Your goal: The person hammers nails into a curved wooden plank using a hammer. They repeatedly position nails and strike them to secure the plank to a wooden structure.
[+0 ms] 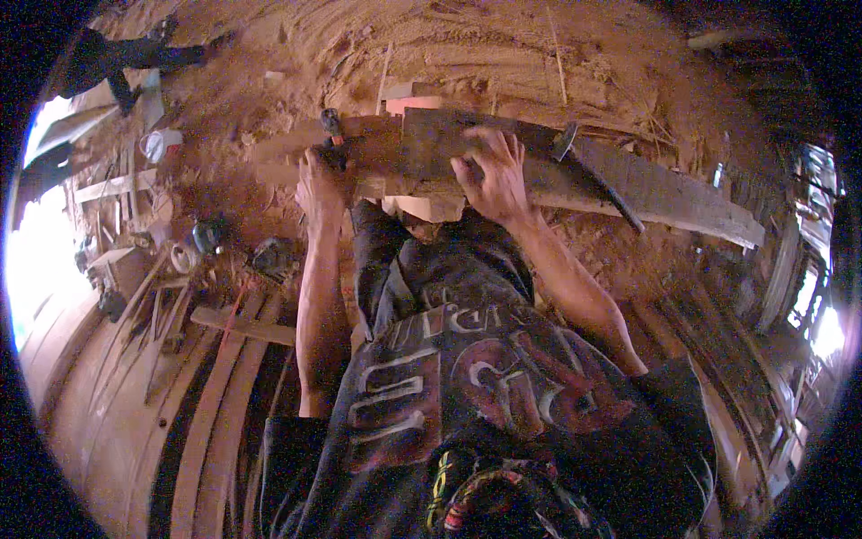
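Left hand (319,180) clamps a chisel (331,126); right hand (492,180) presses open on the plank (646,184) — mid-cut, steadying looks next.

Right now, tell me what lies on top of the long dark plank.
On the long dark plank rest the right hand, spread flat, and a dark hammer-like tool lying aslant. The left hand grips a small tool at the plank's left end. The wood under both hands is hidden.
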Demonstrator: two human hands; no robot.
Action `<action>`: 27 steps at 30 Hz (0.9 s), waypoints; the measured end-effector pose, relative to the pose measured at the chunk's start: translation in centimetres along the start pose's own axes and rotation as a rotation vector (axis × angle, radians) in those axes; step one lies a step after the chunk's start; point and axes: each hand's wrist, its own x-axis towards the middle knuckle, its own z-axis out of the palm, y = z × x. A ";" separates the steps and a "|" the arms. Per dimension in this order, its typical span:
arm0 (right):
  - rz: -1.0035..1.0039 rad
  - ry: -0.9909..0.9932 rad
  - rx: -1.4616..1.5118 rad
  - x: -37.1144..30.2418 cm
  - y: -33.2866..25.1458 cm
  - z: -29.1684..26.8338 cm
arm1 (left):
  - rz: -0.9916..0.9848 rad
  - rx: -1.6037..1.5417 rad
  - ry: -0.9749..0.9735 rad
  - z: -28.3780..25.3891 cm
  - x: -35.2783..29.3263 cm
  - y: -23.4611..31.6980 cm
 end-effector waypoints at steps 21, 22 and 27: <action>1.466 -0.186 1.862 -0.4 -9.0 -11.5 | -0.573 -1.572 -1.703 5.1 -7.6 10.7; 1.351 -0.186 1.949 -0.5 -7.8 -11.5 | -0.626 -1.749 -1.736 6.0 -7.7 11.4; 1.600 -0.305 1.922 3.1 -3.2 -12.4 | -0.770 -2.130 -1.489 4.8 -6.5 15.5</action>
